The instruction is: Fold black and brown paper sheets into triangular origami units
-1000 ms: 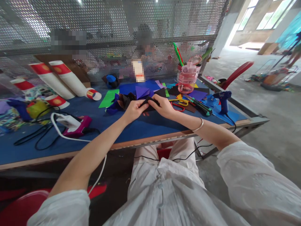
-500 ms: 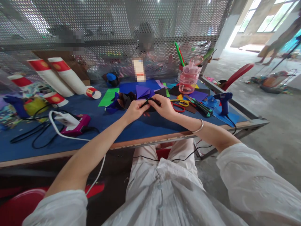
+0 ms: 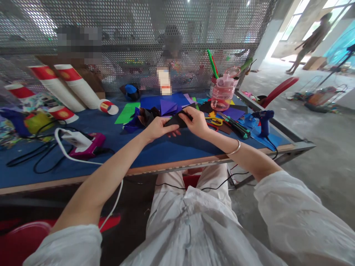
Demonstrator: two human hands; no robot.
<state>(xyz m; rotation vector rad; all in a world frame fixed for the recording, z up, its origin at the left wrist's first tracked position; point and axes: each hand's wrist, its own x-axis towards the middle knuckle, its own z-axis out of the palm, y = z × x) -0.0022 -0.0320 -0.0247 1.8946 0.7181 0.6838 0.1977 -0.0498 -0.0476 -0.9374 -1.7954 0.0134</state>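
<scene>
A folded piece of black paper (image 3: pixel 179 119) is held between both hands above the blue table top. My left hand (image 3: pixel 160 128) pinches its left end between thumb and fingers. On the other side, my right hand (image 3: pixel 195 121) grips the upper right part, thumb on the near face. Just behind the hands lie folded purple paper (image 3: pixel 168 107) and a dark brown and blue folded paper piece (image 3: pixel 146 117). Scissors with yellow handles (image 3: pixel 215 120) rest to the right of my right hand, their red parts partly hidden by it.
On the right are a pink bottle (image 3: pixel 220 94), a green cutter (image 3: pixel 240 129) and a blue glue gun (image 3: pixel 264 121). Paper cups (image 3: pixel 83 88), a magenta power strip (image 3: pixel 90 146) and cables lie left. A perforated metal screen (image 3: pixel 119 44) stands behind; a person (image 3: pixel 312 40) is far right.
The black paper has been turned and spread, showing a flat triangular face. My hands have moved slightly apart, with the left fingers extended beneath it. The far person has shifted left.
</scene>
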